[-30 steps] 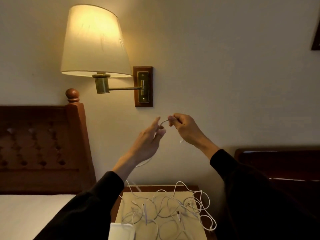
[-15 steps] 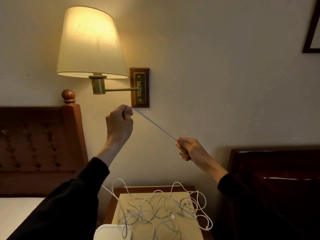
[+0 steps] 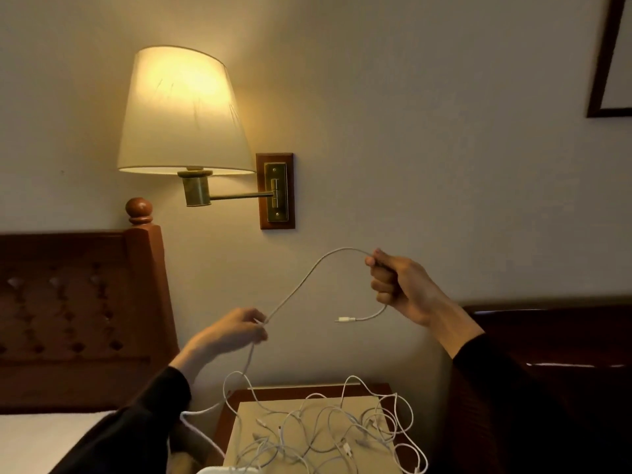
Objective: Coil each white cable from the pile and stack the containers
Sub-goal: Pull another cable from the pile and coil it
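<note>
In the head view, you are partway through coiling one white cable (image 3: pixel 301 285), lifted clear of the pile (image 3: pixel 328 429) that lies tangled on the desk (image 3: pixel 239 401) at six o'clock. Your right hand (image 3: pixel 396 285), raised at three o'clock, is curled round the cable near its end, with the plug (image 3: pixel 343 319) dangling free just below the fist. Your left hand (image 3: pixel 232 331), lower and toward seven o'clock, pinches the same cable between thumb and fingertips; from there the slack drops down to the desk. Both arms are lifted in front of the wall, below the lamp (image 3: pixel 181 111), the forearms angled up and inward. The next move, as I judge it, is to carry the left hand's length up to the right and lay a first loop into that fist, feeding slack so the trailing part does not drag the pile. A white container (image 3: pixel 225 470) barely shows at the bottom edge.
</note>
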The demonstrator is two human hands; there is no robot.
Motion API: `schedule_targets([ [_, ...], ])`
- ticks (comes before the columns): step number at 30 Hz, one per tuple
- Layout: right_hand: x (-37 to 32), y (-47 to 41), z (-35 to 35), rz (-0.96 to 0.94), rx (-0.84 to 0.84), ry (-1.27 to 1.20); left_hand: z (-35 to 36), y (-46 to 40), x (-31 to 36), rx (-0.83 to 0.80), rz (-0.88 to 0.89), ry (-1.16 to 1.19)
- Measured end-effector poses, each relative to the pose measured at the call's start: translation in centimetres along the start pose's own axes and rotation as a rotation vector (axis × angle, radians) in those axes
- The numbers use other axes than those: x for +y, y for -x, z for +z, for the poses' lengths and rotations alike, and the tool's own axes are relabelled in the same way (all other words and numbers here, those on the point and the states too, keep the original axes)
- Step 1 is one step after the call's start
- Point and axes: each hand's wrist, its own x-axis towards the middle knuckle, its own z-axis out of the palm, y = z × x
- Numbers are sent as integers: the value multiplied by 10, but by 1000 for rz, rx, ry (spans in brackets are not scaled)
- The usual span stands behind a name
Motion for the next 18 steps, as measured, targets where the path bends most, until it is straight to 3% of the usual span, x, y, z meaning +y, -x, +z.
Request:
schedule_targets([
  [4, -22, -1, 13, 72, -184, -74, 43, 15, 20, -217, 70, 238],
  [7, -31, 1, 16, 94, -275, -1, 62, 5, 37, 96, 108, 169],
  [9, -33, 5, 18, 99, -271, 78, 70, 5, 49, 306, 264, 150],
  [12, -34, 10, 18, 110, -270, 104, 77, 2, 63, 385, 561, 124],
  [15, -37, 13, 18, 157, -305, 65, 80, 2, 72, 368, 537, 283],
  [18, -40, 13, 17, 178, -319, -3, 82, 5, 76, 105, 449, 483],
])
